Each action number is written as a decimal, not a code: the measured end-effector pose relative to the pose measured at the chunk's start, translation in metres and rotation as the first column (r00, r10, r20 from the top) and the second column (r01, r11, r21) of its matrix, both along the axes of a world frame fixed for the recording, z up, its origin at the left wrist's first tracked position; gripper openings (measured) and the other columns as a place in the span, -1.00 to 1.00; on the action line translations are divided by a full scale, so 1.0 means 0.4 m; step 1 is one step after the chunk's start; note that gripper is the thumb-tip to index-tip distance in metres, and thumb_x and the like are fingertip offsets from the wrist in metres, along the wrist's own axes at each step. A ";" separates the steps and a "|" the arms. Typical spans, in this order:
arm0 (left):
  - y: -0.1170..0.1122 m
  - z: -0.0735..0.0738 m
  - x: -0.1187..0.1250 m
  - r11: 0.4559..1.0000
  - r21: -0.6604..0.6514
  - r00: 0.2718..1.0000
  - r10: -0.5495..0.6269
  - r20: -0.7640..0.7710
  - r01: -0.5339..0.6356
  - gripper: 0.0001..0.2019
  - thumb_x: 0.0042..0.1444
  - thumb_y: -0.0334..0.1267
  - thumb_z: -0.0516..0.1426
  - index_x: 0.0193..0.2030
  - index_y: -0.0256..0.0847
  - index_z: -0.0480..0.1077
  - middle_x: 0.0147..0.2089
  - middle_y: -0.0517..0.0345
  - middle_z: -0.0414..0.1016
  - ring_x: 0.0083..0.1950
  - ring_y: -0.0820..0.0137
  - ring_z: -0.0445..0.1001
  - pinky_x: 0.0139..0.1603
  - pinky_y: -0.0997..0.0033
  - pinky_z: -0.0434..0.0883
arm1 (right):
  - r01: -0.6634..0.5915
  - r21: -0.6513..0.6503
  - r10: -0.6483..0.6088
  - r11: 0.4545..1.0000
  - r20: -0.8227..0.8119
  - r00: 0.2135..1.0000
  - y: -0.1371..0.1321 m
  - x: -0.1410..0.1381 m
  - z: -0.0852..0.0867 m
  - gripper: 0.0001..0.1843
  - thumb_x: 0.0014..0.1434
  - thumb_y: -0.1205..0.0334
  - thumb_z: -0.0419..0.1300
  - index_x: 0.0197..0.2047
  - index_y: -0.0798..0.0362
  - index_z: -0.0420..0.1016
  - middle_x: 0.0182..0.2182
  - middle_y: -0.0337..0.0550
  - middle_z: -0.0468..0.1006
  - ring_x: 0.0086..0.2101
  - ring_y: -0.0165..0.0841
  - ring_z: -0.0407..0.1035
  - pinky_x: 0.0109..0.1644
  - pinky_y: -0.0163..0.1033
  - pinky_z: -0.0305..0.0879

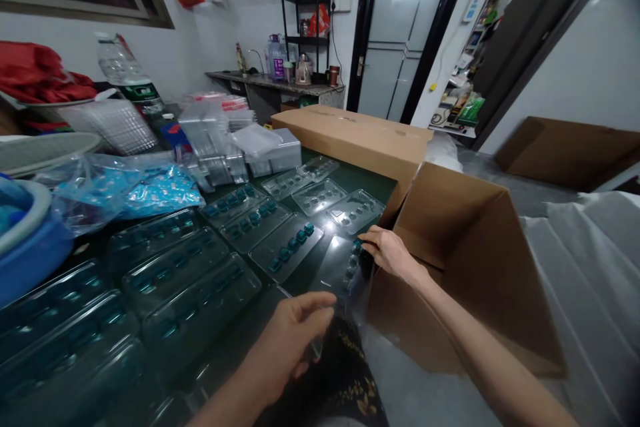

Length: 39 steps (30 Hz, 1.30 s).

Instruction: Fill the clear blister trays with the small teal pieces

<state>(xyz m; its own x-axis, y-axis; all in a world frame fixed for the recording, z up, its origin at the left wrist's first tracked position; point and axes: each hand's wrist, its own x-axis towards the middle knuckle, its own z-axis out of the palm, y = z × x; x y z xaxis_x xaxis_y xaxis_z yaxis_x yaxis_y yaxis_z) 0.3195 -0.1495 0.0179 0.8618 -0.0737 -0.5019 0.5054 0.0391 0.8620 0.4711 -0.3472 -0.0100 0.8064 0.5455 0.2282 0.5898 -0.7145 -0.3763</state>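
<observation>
My right hand [387, 250] reaches over a clear plastic blister tray [333, 263] beside the open cardboard box. Its fingertips are pinched on a small teal cube-like piece [357, 247] at the top of the tray's row of hollows. The hollows below that piece look clear. Nearer to me, my left hand [293, 330] is held with curled fingers, thumb and forefinger close together. A glassy, greenish edge [317, 347] shows under its fingers, too blurred to name. Left of the hands, a filled tray [295, 233] holds a row of teal pieces.
More trays with teal pieces [200, 297] cover the dark green table. Beyond them lie unfilled trays [319, 196] and stacked clear plastic packaging [215, 133]. A blue basin [35, 247] and a blue patterned bag [155, 190] stand left. The open cardboard box [470, 240] is at right.
</observation>
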 end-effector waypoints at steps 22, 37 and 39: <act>-0.152 -0.041 0.000 0.942 -0.319 0.972 0.031 -0.234 -0.107 -0.85 -0.13 -0.24 0.15 -0.52 -0.31 0.32 -0.56 0.17 0.31 -0.73 0.56 0.24 -0.85 0.63 -0.15 | -0.048 -0.094 0.051 0.994 0.031 0.998 -0.003 -0.016 0.005 -0.74 0.16 0.37 -0.04 -0.23 0.03 0.47 -0.40 -0.16 0.34 -0.44 -0.44 0.24 -0.40 -0.37 0.06; -0.096 -0.010 0.017 0.930 -0.332 0.986 0.130 -0.101 -0.157 -0.81 -0.07 -0.18 0.13 -0.41 -0.29 0.39 -0.49 0.22 0.27 -0.68 0.60 0.24 -0.81 0.65 -0.14 | 0.062 0.207 -0.038 0.976 -0.118 0.992 0.013 0.026 -0.025 -0.83 0.01 0.42 0.03 -0.31 0.09 0.39 -0.46 -0.21 0.39 -0.45 -0.42 0.26 -0.35 -0.34 0.13; -0.089 -0.008 0.032 0.932 -0.303 0.980 0.194 -0.043 -0.198 -0.80 -0.06 -0.16 0.14 -0.41 -0.28 0.39 -0.51 0.25 0.25 -0.68 0.61 0.24 -0.82 0.66 -0.11 | 0.056 0.284 -0.011 0.957 -0.157 0.987 0.013 0.014 -0.009 -0.87 0.06 0.37 0.01 -0.34 0.12 0.37 -0.54 -0.26 0.35 -0.51 -0.45 0.23 -0.42 -0.36 0.14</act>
